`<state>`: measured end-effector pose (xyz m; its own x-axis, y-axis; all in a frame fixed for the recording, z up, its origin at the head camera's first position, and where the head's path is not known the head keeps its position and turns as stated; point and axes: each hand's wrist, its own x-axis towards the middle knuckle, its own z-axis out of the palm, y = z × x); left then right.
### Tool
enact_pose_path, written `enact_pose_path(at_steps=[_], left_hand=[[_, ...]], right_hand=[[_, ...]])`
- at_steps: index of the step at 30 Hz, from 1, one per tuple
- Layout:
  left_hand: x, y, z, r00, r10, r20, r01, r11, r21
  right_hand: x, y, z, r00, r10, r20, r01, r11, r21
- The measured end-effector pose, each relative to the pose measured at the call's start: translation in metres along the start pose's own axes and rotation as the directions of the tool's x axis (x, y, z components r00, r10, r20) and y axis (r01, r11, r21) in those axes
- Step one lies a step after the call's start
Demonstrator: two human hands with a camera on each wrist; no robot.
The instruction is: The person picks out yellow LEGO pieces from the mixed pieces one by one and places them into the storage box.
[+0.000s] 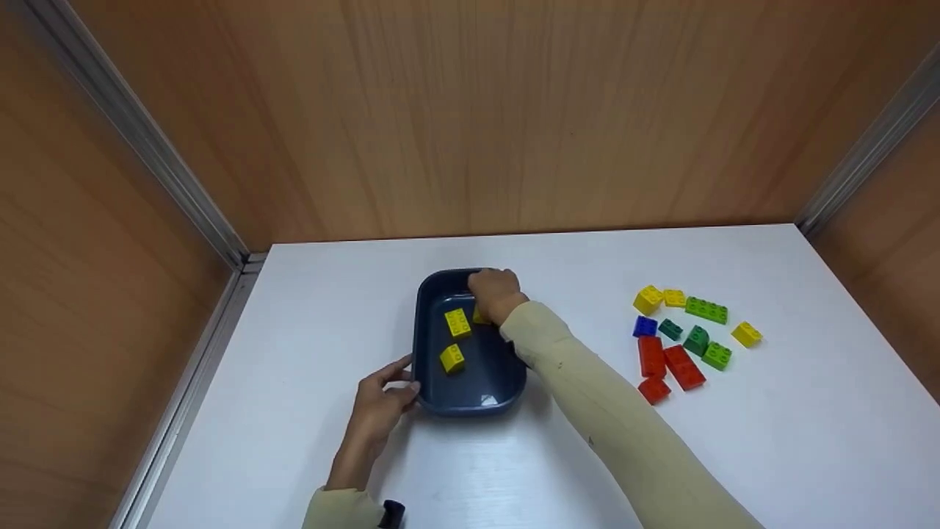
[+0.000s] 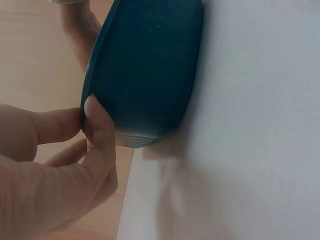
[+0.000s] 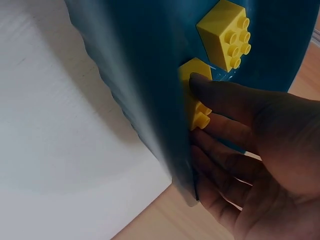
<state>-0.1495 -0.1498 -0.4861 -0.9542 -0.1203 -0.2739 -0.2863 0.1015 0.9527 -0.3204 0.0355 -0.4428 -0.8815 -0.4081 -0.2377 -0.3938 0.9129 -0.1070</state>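
Note:
A dark blue rectangular tray (image 1: 488, 371) is on the white table, with yellow toy building bricks in it. My left hand (image 1: 380, 404) holds the tray's near left side; in the left wrist view its thumb and fingers pinch the rim (image 2: 86, 80). Over the tray's far right corner, my right hand (image 1: 496, 290) reaches inside. The right wrist view has its thumb on a yellow brick (image 3: 190, 100) by the tray wall, fingers curled at the brick's other side. Another yellow brick (image 3: 222, 35) lies just beyond. Two yellow bricks (image 1: 457, 323) (image 1: 452, 358) show left of the right forearm.
To the right on the table (image 1: 573, 272) lies a loose group of bricks: red (image 1: 652, 356), green (image 1: 706, 309), blue (image 1: 645, 326) and yellow (image 1: 747, 334). A wooden panel (image 1: 514, 117) rises behind the table, and another stands at the left.

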Motion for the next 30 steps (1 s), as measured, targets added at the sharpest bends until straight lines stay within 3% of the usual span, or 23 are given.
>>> enact_pose_path(at_steps=[6,12,21,30], left_hand=[[-0.001,-0.001,-0.001,1.0,0.001,0.002,-0.001,1.0,0.0],[-0.001,-0.001,-0.003,1.0,-0.005,-0.01,0.005,1.0,0.007],[0.001,-0.002,-0.004,1.0,-0.001,-0.007,0.001,1.0,0.0],[0.003,-0.002,-0.002,1.0,-0.007,-0.003,0.007,0.999,-0.034]], right_hand=[[-0.002,0.004,-0.001,0.999,-0.029,-0.026,0.028,0.999,-0.02],[-0.005,0.015,-0.003,0.989,-0.079,-0.127,0.074,0.996,-0.045],[-0.014,0.039,0.002,0.949,-0.154,-0.276,0.144,0.988,-0.056],[-0.025,0.06,0.01,0.905,-0.171,-0.389,0.173,0.985,-0.03]])
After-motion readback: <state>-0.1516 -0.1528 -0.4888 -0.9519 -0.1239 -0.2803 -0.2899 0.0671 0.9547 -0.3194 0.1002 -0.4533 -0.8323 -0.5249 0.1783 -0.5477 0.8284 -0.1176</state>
